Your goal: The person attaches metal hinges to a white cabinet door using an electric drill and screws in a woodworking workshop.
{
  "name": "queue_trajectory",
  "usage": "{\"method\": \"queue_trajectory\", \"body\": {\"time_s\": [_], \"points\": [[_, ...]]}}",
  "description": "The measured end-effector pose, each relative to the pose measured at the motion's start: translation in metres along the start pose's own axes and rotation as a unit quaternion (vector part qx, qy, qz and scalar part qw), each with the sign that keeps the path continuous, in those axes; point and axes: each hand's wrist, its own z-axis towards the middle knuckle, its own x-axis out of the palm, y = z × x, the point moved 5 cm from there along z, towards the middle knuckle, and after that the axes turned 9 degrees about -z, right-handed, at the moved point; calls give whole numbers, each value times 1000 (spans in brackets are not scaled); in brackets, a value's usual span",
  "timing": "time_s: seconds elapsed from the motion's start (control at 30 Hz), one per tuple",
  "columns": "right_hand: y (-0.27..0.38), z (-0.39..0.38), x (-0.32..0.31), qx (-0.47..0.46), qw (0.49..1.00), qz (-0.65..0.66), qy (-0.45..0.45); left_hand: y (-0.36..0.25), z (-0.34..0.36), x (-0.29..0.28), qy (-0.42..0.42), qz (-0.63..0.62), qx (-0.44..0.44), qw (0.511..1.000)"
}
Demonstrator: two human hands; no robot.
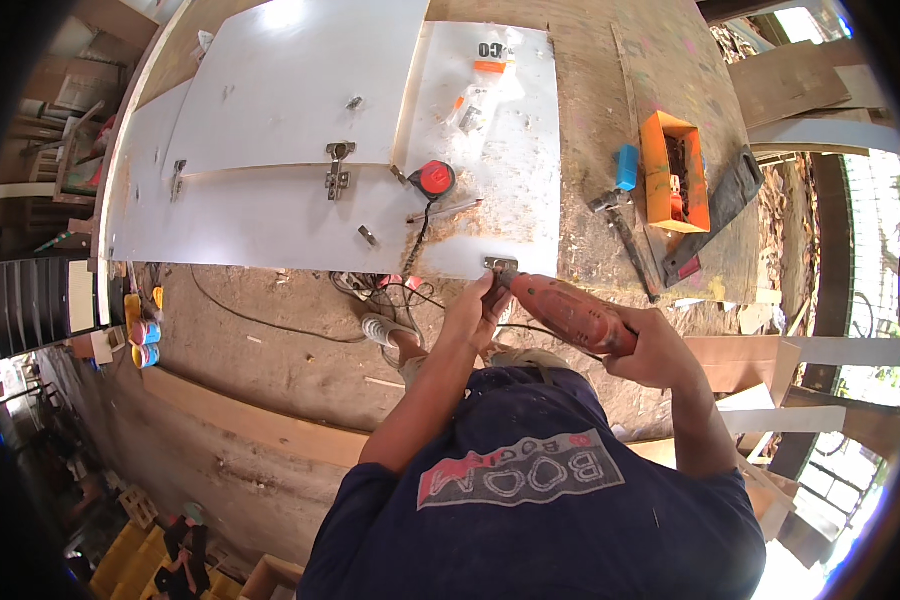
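Observation:
My right hand [640, 350] is closed round the handle of a red power drill [570, 320], its nose on a metal hinge [500, 262] at the near edge of a white panel [475, 238]. My left hand [478, 318] is closed at the drill's tip, beside the hinge; what its fingers pinch is hidden. Farther along lie a red tape measure [435, 178], a loose hinge piece [367, 234] and a clear bag of parts [475, 105]. A second, raised white board [290, 80] carries another hinge [338, 168] on its edge.
On the wooden table [600, 80] sit an orange box [700, 170], a blue object [627, 168], a hammer [630, 240] and a dark saw [715, 225]. Cables [270, 330] run over the dirt floor. Boards [790, 80] lean at right. A person [185, 560] shows at lower left.

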Motion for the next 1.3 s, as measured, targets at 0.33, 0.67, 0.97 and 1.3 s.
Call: {"method": "queue_trajectory", "body": {"time_s": [0.33,0.67,0.97,1.3], "points": [[30,35,-21,-10,995,-98,25,0,16,-8,13,-35,8,999],[64,63,-36,-1,984,-148,99,2,14,-3,1,-65,12,998],[112,101,-46,-47,935,-330,118,-58,-31,20,-26,409,196,891],[129,110,-44,-7,916,-377,139,-70,-106,175,376,480,154,778]]}}
